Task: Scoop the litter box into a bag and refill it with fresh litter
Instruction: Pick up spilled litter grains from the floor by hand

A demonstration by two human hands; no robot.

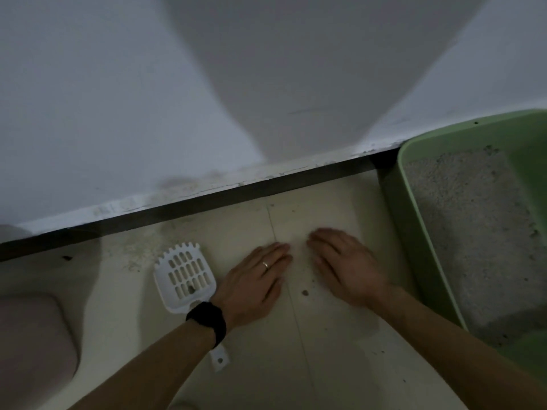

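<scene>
Head view: left hand [254, 281], right hand [344, 267] released, flat on floor [331, 356] between scoop [185, 276] and litter box [410, 229].

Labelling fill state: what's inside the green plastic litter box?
Pale grey granular litter with darker specks covers most of the green plastic litter box's visible floor; bare green shows at the near end. Its right side is out of frame; anything buried is hidden.

The litter box [396, 202] was of pale green plastic with high walls and stood on the floor [340, 365] at the right; grey-white litter [473, 232] with some darker clumps covered its bottom; the white slotted scoop [185, 276] lay flat well to its left, one small dark clump inside.
</scene>
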